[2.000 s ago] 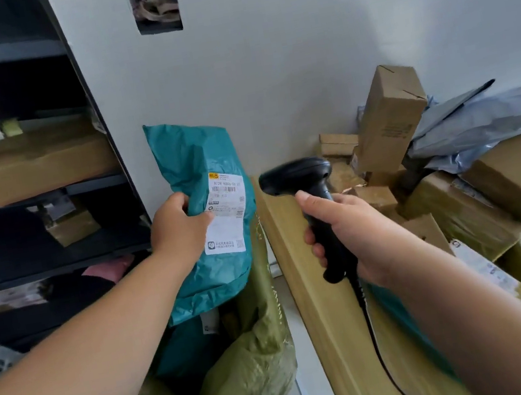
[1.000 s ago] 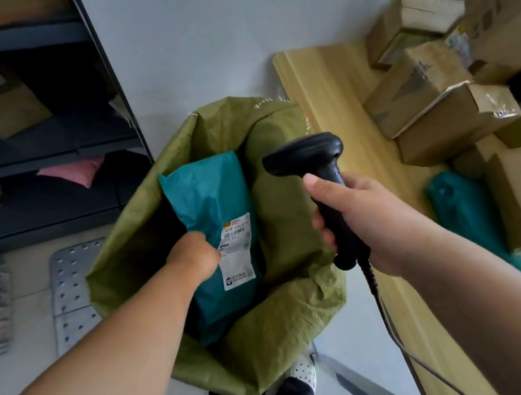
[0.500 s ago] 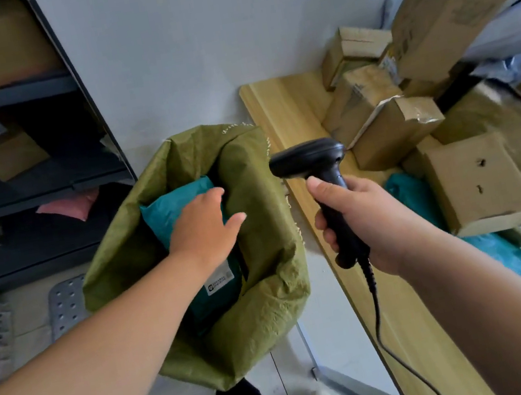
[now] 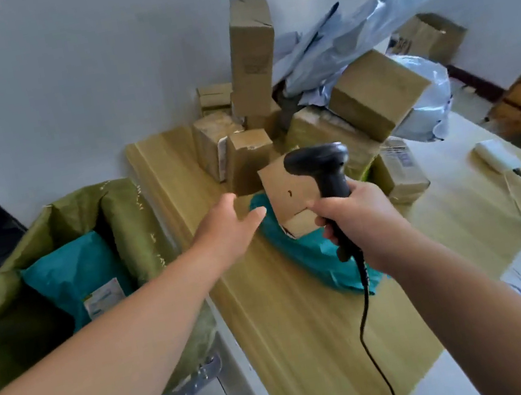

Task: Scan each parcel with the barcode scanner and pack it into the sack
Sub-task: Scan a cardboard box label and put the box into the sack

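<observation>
Sack (image 4: pixel 132 227) stands open-mouthed at the near left, against the table (image 4: pixel 273 317) edge. A teal parcel (image 4: pixel 67 276) sits inside it, and its white label (image 4: pixel 104 296) is too blurred to read. To the right, the left hand (image 4: pixel 226 227) is stretched out over the table with fingers straight, slightly spread and holding nothing. Its fingertips are just beside the small cardboard box (image 4: pixel 287 199), which rests tilted on a teal mailer (image 4: pixel 311 258) and shows no label on this face. The box lies ahead and slightly right of that hand, so the left is the nearer, free hand and likely takes it. The right hand (image 4: pixel 356 215) is wrapped round the grip of the barcode scanner (image 4: pixel 319 166), whose head is turned leftward in front of the box. Farther right, print on the tall box (image 4: pixel 251 56) and the sticker on a low box (image 4: pixel 400 169) cannot be read.
</observation>
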The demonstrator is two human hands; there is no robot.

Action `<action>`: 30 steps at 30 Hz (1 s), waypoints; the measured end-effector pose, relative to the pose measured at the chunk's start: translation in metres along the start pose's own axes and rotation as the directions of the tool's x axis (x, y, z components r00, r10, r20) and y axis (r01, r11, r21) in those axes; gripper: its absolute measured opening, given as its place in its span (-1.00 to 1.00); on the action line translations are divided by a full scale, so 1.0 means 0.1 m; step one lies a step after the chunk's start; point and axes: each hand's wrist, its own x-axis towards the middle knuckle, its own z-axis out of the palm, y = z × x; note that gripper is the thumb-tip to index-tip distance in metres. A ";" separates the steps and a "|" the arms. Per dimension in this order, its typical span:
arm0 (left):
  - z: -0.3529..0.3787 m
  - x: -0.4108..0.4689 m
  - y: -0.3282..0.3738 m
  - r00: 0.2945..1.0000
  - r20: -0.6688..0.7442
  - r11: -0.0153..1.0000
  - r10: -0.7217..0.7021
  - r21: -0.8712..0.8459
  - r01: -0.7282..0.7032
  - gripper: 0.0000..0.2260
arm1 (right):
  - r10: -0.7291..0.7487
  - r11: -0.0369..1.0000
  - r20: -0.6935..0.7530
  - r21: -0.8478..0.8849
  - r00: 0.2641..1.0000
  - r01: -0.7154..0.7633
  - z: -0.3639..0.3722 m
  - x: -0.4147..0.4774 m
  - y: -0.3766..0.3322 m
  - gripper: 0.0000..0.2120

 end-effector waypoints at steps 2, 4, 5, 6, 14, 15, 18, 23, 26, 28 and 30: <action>0.21 -0.02 0.21 0.998 0.029 0.998 -0.050 -0.023 0.050 -0.37 | -0.003 1.000 -0.065 0.000 0.998 0.003 -0.27 0.07 0.10 -0.89; 0.38 0.01 0.37 0.995 0.050 0.994 -0.083 -0.065 0.086 -0.36 | -0.009 1.000 -0.116 -0.002 0.993 0.008 -0.46 0.17 0.19 -0.86; 0.45 0.02 0.45 0.994 0.055 0.991 -0.095 -0.087 0.100 -0.34 | -0.008 1.000 -0.131 0.003 0.991 0.009 -0.53 0.22 0.24 -0.84; 0.51 0.04 0.52 0.992 0.060 0.987 -0.111 -0.110 0.117 -0.30 | -0.008 1.000 -0.138 0.013 0.990 0.010 -0.58 0.26 0.28 -0.83; 0.98 0.36 0.92 0.946 0.009 0.919 -0.324 -0.235 0.316 0.00 | 0.008 0.993 -0.069 0.121 0.998 0.001 -0.78 0.49 0.50 -0.83; 1.02 0.39 0.91 0.939 -0.014 0.909 -0.344 -0.256 0.329 -0.01 | 0.006 0.992 -0.062 0.129 0.998 0.002 -0.79 0.51 0.51 -0.85; 1.05 0.41 0.84 0.943 -0.043 0.876 -0.331 -0.384 0.290 -0.12 | -0.013 0.989 -0.058 0.145 0.998 0.022 -0.84 0.57 0.54 -0.88; 0.89 0.20 0.72 0.985 0.068 0.821 -0.160 -0.545 0.171 -0.17 | -0.061 0.984 -0.031 0.167 0.998 0.065 -0.89 0.58 0.45 -0.84; 0.73 0.07 0.71 0.984 0.128 0.752 -0.126 -0.635 0.178 -0.21 | -0.079 0.973 -0.015 0.216 0.997 0.080 -0.83 0.52 0.32 -0.89; 0.60 -0.03 0.73 0.980 0.153 0.706 -0.126 -0.680 0.197 -0.30 | -0.087 0.967 0.019 0.244 0.996 0.080 -0.75 0.46 0.22 -0.88; 0.44 -0.11 0.74 0.979 0.156 0.698 -0.134 -0.686 0.205 -0.40 | -0.111 0.968 0.055 0.233 0.992 0.096 -0.68 0.37 0.11 -0.93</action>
